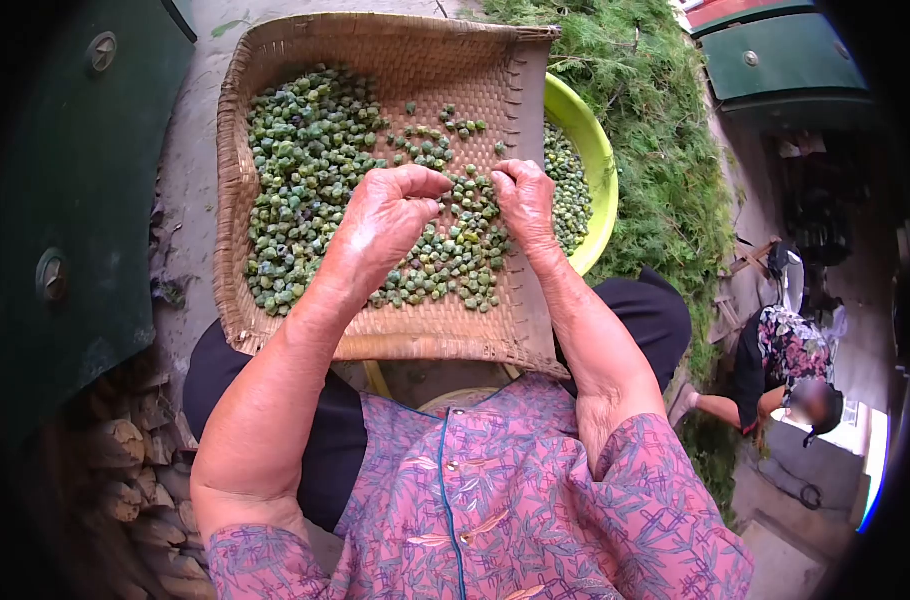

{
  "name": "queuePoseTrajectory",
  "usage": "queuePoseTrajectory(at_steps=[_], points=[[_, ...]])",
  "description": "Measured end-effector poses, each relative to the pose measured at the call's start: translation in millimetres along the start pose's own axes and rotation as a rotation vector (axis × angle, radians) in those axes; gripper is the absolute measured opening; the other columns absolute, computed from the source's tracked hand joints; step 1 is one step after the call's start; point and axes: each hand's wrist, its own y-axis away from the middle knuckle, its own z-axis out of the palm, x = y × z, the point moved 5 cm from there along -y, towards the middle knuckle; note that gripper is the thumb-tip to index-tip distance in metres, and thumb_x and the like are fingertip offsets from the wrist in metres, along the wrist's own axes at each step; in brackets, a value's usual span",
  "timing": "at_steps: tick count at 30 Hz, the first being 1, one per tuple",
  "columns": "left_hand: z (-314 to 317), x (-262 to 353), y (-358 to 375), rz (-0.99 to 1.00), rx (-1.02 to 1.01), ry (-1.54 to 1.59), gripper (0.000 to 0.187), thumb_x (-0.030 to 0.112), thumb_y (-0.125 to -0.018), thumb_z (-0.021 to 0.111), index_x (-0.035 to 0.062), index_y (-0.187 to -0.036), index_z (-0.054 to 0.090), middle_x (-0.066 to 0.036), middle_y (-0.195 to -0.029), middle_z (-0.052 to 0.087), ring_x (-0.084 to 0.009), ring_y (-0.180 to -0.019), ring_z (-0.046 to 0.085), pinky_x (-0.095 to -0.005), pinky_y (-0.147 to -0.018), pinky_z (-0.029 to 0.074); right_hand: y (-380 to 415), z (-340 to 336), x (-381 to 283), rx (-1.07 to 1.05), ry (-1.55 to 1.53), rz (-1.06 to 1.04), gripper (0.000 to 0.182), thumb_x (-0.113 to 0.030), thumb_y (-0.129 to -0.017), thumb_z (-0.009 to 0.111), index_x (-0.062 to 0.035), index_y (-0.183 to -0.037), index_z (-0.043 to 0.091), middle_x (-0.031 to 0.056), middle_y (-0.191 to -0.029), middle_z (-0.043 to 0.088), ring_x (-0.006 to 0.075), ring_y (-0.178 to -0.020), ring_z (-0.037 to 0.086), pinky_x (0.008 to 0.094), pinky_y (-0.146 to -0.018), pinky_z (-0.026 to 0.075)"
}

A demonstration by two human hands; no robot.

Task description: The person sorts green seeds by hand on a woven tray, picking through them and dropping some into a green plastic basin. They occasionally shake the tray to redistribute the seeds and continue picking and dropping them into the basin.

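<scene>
A woven winnowing basket (pixel 375 345) rests across my lap, its flat lip to the right. Small round green seed cones (pixel 305 180) are heaped thickly along its left side. A thinner spread of them reaches the middle, beneath my hands. Over this spread, my left hand (pixel 400 210) has its fingers curled, thumb and forefinger drawn near each other. My right hand (pixel 527 200) is closed in a pinch near the basket's lip. Whatever lies between the fingertips of either hand is too small or hidden to make out. A yellow-green basin (pixel 605 180) with more green cones stands partly under the lip.
Cut green leafy branches (pixel 675 170) lie along the right. Another person (pixel 790 350) in a floral top bends at the far right. Stacked firewood (pixel 125 450) is at lower left, below a dark green panel (pixel 75 200). A green cabinet (pixel 780 60) stands at upper right.
</scene>
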Motion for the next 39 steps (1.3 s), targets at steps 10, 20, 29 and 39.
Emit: queuePoseTrajectory(at_steps=[10, 20, 29, 39], points=[[-5.8, 6.0, -0.1, 0.030, 0.040, 0.037, 0.025, 0.007, -0.079, 0.059, -0.0017, -0.102, 0.065, -0.005, -0.089, 0.066, -0.0090, -0.075, 0.056, -0.0239, -0.069, 0.046, -13.6, 7.9, 0.7, -0.101, 0.032, 0.034, 0.015, -0.017, -0.078, 0.060, -0.0034, -0.080, 0.065, 0.0165, -0.085, 0.062, 0.0333, -0.083, 0.060, 0.0411, -0.075, 0.048], [23.6, -11.1, 10.4, -0.177, -0.117, 0.274, 0.032, 0.014, -0.084, 0.063, -0.0017, -0.112, 0.059, -0.010, -0.097, 0.063, -0.0133, -0.081, 0.061, -0.0269, -0.071, 0.051, 71.2, -23.3, -64.9, -0.363, -0.973, 0.504, 0.014, -0.018, -0.088, 0.062, -0.0038, -0.087, 0.062, -0.0049, -0.063, 0.051, 0.0022, -0.054, 0.044, 0.0178, -0.046, 0.034], [23.3, -9.0, 7.1, 0.031, -0.088, -0.345, 0.018, 0.004, -0.074, 0.066, -0.0021, -0.091, 0.066, -0.004, -0.077, 0.066, -0.0107, -0.066, 0.060, -0.0252, -0.062, 0.050, 124.0, -34.4, -61.4, -0.445, -0.805, 0.500, 0.012, -0.016, -0.089, 0.059, -0.0041, -0.089, 0.060, -0.0027, -0.067, 0.053, 0.0058, -0.058, 0.049, 0.0202, -0.053, 0.039], [25.1, -1.6, 9.5, -0.078, -0.176, 0.153, 0.039, -0.003, -0.080, 0.054, -0.0007, -0.119, 0.057, -0.008, -0.106, 0.062, -0.0150, -0.097, 0.059, -0.0281, -0.082, 0.050, 173.3, -30.2, -114.2, -0.903, -0.535, -0.238, 0.008, -0.005, -0.077, 0.062, -0.0024, -0.084, 0.064, 0.0116, -0.081, 0.061, 0.0280, -0.080, 0.061, 0.0354, -0.073, 0.049]])
